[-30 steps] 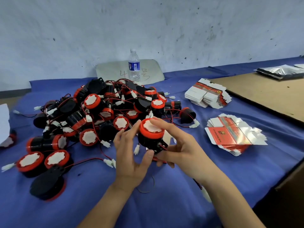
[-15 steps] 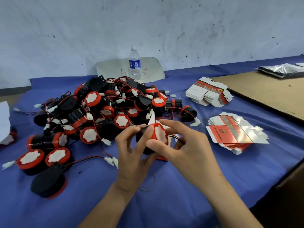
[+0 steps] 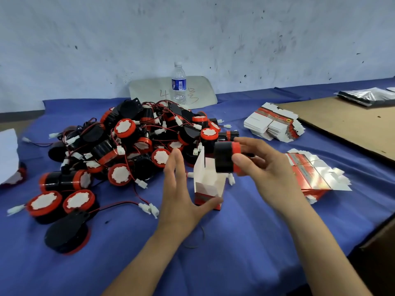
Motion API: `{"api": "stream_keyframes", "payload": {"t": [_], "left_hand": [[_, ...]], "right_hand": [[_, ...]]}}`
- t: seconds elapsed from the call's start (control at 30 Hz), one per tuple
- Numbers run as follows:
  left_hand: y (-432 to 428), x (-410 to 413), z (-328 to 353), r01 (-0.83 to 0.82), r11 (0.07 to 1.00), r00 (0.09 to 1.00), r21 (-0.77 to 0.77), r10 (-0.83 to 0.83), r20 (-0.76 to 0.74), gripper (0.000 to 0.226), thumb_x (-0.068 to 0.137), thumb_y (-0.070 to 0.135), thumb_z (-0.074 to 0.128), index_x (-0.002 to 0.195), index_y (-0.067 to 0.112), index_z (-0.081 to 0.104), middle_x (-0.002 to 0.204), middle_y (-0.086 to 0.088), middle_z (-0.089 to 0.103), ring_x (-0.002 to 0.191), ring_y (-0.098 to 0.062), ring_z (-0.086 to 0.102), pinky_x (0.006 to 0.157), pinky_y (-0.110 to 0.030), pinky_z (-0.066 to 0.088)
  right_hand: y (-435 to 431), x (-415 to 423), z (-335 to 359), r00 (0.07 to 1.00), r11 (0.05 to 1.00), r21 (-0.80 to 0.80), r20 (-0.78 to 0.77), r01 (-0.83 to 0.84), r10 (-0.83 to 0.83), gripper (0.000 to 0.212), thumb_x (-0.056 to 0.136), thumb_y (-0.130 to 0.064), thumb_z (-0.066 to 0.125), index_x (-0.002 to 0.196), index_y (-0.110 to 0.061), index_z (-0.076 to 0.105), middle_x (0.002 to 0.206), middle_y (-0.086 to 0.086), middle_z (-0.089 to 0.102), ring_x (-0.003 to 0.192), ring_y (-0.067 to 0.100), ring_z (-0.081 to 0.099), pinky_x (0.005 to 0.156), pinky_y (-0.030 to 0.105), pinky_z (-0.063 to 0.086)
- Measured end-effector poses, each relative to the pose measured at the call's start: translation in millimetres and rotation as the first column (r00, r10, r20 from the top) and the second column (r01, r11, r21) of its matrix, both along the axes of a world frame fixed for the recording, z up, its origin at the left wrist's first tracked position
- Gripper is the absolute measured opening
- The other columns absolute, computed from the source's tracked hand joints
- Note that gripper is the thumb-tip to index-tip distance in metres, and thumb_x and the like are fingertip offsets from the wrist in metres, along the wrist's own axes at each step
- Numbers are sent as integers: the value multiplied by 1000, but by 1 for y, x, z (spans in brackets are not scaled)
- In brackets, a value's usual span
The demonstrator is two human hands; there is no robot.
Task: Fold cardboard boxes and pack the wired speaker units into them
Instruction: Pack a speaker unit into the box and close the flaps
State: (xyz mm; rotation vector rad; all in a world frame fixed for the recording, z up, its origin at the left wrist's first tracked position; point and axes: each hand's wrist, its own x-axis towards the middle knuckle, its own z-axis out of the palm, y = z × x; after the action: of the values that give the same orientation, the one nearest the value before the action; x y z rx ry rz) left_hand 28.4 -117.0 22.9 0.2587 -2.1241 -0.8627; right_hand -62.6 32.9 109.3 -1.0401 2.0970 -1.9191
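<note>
Head view, mid-frame: right hand (image 3: pixel 263 171) is gripping a speaker unit (image 3: pixel 225 157) above the open box (image 3: pixel 208 184) (packing step), straight-fingered left hand (image 3: pixel 179 193) bracing that box; next, lower it in squarely.

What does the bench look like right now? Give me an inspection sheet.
Surface: blue cloth; brown cardboard sheet at right.
Job's things: open box stands upright; speaker unit held sideways above it; pile of speaker units behind; flat box blanks stacked at right.
Clutter: water bottle, silver bags, white paper at left edge.
Hands: left hand open beside the box, thumb against its base; right hand grips the speaker unit.
Cables: red-and-black wires with white connectors tangle through the pile.
Surroundings: scuffed white wall.
</note>
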Motion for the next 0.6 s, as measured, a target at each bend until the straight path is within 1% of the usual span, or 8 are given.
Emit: {"api": "stream_keyframes", "payload": {"t": [0.07, 0.13, 0.23, 0.33, 0.37, 0.43, 0.5, 0.6], "left_hand": [[-1, -1, -5, 46, 991, 992, 123, -61, 115, 129, 57, 69, 75, 136, 59, -27, 155, 30, -12, 146, 0, 1, 119, -35, 22], [0, -3, -9, 79, 975, 980, 209, -114, 162, 135, 59, 55, 83, 134, 61, -29, 159, 17, 15, 143, -8, 26, 109, -44, 39], [5, -6, -12, 34, 980, 976, 199, -75, 203, 136, 63, 43, 84, 134, 59, -31, 138, 16, 52, 121, -15, 55, 90, -40, 53], [6, -7, -13, -2, 979, 985, 202, -34, 171, 130, 65, 52, 79, 135, 57, -31, 126, 12, 60, 109, -12, 61, 81, -29, 54], [5, -6, -13, 8, 976, 987, 216, -43, 156, 127, 64, 58, 75, 136, 57, -29, 124, 11, 61, 106, -10, 61, 78, -25, 52], [4, -6, -12, 46, 974, 985, 220, -81, 151, 124, 66, 58, 74, 136, 58, -28, 112, 8, 64, 97, -10, 63, 73, -24, 52], [4, -7, -14, 59, 982, 982, 177, -88, 165, 125, 70, 47, 78, 133, 62, -29, 100, 4, 64, 88, -14, 63, 70, -29, 53], [3, -8, -14, 53, 984, 980, 169, -84, 183, 124, 72, 42, 77, 133, 62, -29, 95, 8, 66, 87, -12, 64, 71, -32, 55]], "right_hand": [[-5, -7, -6, 985, 992, -40, 121, -122, 126, 25, 90, -14, 59, 114, -20, 64, 100, -4, 73, 87, 12, 69, 72, 25, 57], [-11, -11, -17, 980, 986, 21, 120, -164, 161, 27, 91, -8, 58, 116, -16, 62, 103, -1, 71, 86, 11, 67, 73, 26, 57], [-17, -11, -32, 966, 962, 111, 98, -248, 238, 31, 94, 0, 54, 121, -12, 59, 107, 2, 70, 78, 2, 64, 63, 18, 51], [-19, -12, -39, 976, 965, 146, 55, -216, 210, 33, 93, -3, 57, 123, -18, 61, 109, 2, 71, 76, 3, 62, 65, 20, 50], [-20, -14, -40, 987, 970, 184, 6, -158, 160, 34, 91, -6, 61, 122, -21, 61, 111, 1, 70, 84, 4, 63, 72, 21, 51], [-24, -15, -39, 975, 929, 369, -206, -3, 85, 41, 87, -15, 69, 125, -26, 61, 122, -5, 66, 106, 9, 61, 87, 24, 48], [-28, -15, -34, 896, 848, 521, -416, 94, 156, 46, 84, -23, 72, 129, -29, 59, 131, -12, 58, 117, 10, 54, 89, 20, 41], [-35, -14, -26, 793, 764, 631, -531, 134, 300, 48, 88, -30, 67, 134, -29, 55, 131, -11, 50, 115, 11, 51, 82, 17, 36]]}}
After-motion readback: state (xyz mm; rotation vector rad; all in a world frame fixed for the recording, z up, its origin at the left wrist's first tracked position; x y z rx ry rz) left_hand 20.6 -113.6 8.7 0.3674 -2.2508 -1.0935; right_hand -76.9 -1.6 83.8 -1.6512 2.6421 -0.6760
